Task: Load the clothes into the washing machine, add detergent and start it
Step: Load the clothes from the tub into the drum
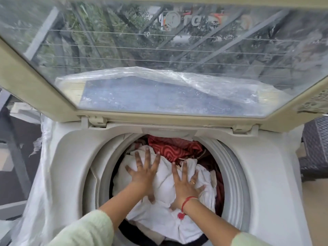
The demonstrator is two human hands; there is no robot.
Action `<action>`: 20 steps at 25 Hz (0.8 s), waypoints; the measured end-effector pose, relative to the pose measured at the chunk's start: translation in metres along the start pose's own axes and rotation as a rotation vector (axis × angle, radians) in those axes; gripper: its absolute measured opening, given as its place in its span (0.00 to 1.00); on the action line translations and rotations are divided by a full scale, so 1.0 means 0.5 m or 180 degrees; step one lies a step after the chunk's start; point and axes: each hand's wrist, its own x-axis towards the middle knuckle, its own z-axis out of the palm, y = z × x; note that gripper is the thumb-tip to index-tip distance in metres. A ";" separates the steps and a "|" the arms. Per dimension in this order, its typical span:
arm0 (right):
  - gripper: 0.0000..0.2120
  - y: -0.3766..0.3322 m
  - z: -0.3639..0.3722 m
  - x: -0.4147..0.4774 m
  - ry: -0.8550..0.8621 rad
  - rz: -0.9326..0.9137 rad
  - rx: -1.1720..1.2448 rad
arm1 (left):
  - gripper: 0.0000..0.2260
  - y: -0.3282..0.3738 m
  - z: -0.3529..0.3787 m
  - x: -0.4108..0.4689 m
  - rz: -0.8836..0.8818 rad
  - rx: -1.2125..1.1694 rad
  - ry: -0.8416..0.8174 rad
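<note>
Behind the raised glass lid (159, 50) I can make out blurred greenery and railings, so the washing machine (74, 157) seems to stand on a balcony or near a window. Thin plastic wrap (44, 174) clings to its left side.

Loading looks nearly finished, as I judge it. The drum (229, 166) is piled close to its rim. My left hand (143, 173) and right hand (186, 185) both lie flat on the white cloth (165, 178), fingers spread and straight, pressing it down rather than gripping it. What remains: adding detergent, lowering the lid and starting the cycle. No detergent is in view. The control panel (159, 93) shows only through the glass, under a plastic cover.

Counting: one machine, one lid on two hinges (95, 119), two hands. For clothes I can tell three sorts: the white cloth on top, one red patterned cloth (174, 148) at the back, and dark fabric (220, 189) along the right edge. How many separate pieces lie in the heap I cannot tell. Each hand wears one ring, and the right wrist has one red thread (186, 201).
</note>
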 end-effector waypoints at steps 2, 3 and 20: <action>0.69 -0.001 0.015 0.035 -0.0116 0.0007 0.0007 | 0.69 0.003 0.013 0.044 -0.0009 -0.0066 -0.0102; 0.69 0.000 0.018 0.052 -0.0103 0.0002 -0.0001 | 0.69 0.006 0.018 0.061 -0.0065 -0.0086 -0.0128; 0.28 0.090 -0.166 -0.145 0.0727 -0.0842 0.1061 | 0.36 0.000 -0.075 -0.170 0.0556 -0.1072 0.0394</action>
